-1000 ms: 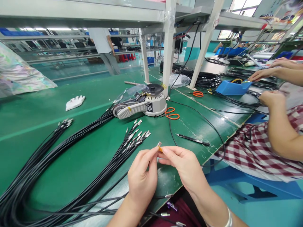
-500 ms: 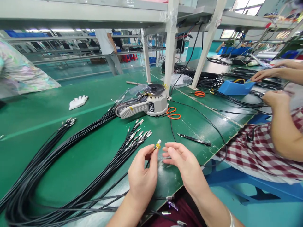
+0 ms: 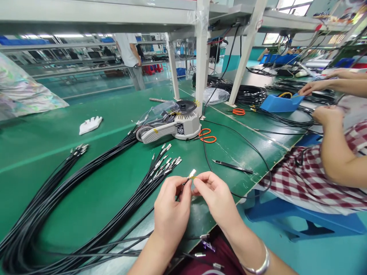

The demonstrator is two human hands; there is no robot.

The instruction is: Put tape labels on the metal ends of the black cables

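Between thumb and fingers, my left hand [image 3: 172, 208] holds a black cable close to its metal connector [image 3: 192, 173], which points up and away. My right hand [image 3: 215, 194] pinches a small piece of yellow tape [image 3: 194, 177] at the base of that connector. The two hands nearly touch at the fingertips. Beyond them, a bundle of black cables [image 3: 126, 208] with silver connectors lies on the green table [image 3: 114, 172]. A grey tape dispenser [image 3: 186, 124] with a black round top stands farther back.
Orange-handled scissors [image 3: 208, 136] and black tweezers [image 3: 233, 166] lie beyond my right hand. A white glove [image 3: 90, 125] is at the left. At the right, another person's hands work near a blue box [image 3: 281, 104]. White posts [image 3: 202, 57] hold up a shelf.
My right hand has moved left to the connector, and its fingers have closed on the yellow tape. My left hand still holds the cable. The view has shifted slightly.
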